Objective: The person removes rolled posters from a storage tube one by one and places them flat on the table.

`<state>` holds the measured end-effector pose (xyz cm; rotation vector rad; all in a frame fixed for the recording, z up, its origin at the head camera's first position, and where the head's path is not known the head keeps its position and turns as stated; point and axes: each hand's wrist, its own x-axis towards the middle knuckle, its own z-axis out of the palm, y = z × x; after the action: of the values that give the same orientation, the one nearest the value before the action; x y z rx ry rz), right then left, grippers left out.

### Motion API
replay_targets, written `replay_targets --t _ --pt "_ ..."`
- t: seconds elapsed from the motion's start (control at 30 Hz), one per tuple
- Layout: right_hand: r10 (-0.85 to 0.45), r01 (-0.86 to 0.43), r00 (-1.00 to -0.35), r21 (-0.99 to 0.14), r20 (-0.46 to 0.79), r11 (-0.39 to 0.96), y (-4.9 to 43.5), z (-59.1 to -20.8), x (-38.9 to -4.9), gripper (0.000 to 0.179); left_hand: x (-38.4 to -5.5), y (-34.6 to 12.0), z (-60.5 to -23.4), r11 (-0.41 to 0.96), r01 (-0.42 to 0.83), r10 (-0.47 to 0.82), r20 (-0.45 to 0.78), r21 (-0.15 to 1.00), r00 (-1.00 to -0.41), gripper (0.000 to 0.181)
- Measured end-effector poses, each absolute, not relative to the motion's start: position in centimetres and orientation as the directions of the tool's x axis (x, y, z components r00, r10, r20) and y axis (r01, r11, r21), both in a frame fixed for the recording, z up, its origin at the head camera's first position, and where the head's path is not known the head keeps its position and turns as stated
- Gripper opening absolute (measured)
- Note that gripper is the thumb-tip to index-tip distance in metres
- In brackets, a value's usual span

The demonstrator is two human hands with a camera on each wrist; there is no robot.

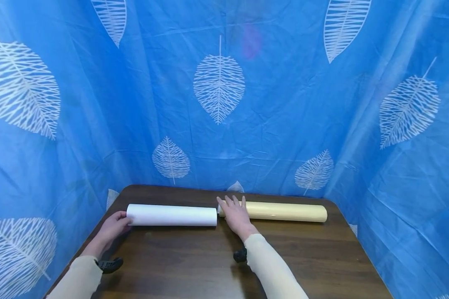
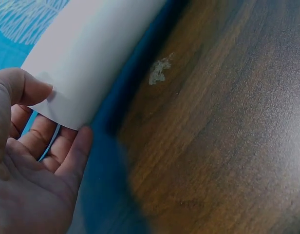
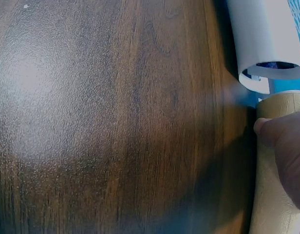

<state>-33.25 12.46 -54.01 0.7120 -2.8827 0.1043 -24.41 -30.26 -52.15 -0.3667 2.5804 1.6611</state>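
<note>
A white paper roll (image 1: 172,215) lies lengthwise near the back of the table, with my left hand (image 1: 114,228) at its left end. In the left wrist view, the thumb (image 2: 40,92) presses the roll's outer surface while the other fingers reach behind and under the rim, pinching that end. To the right lies a pale yellow roll (image 1: 284,211), nearly in line with the white one. My right hand (image 1: 237,218) rests over its left end, fingers spread and fairly straight. The right wrist view shows the white roll's hollow open end (image 3: 274,73) close to the yellow roll.
Both rolls lie on a dark brown wooden table (image 1: 179,257) with rounded back corners. A blue curtain (image 1: 269,104) with white leaf prints hangs around the back and sides. A small pale mark (image 2: 159,70) shows on the tabletop near the white roll.
</note>
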Motion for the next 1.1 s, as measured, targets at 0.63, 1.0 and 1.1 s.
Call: replay_targets --t 0.63,1.0,1.1 --pt "-0.499 -0.523 -0.839 -0.068 0.219 0.850 13.3 -54.0 -32.3 0.082 -23.7 -29.7 -50.2 0.377 -0.119 -0.184 -0.052 0.918 -0.982 0.053" --pt "-0.442 -0.554 -0.791 -0.189 0.423 0.811 15.4 -52.9 -30.3 0.061 -23.4 -29.2 -48.0 0.346 0.018 -0.319 0.135 0.938 -0.938 0.036" --pt "-0.412 -0.556 -0.809 -0.316 0.419 0.769 15.3 -51.9 -29.9 0.058 -23.9 -28.2 -47.6 0.320 0.094 -0.299 0.195 0.943 -0.934 0.031"
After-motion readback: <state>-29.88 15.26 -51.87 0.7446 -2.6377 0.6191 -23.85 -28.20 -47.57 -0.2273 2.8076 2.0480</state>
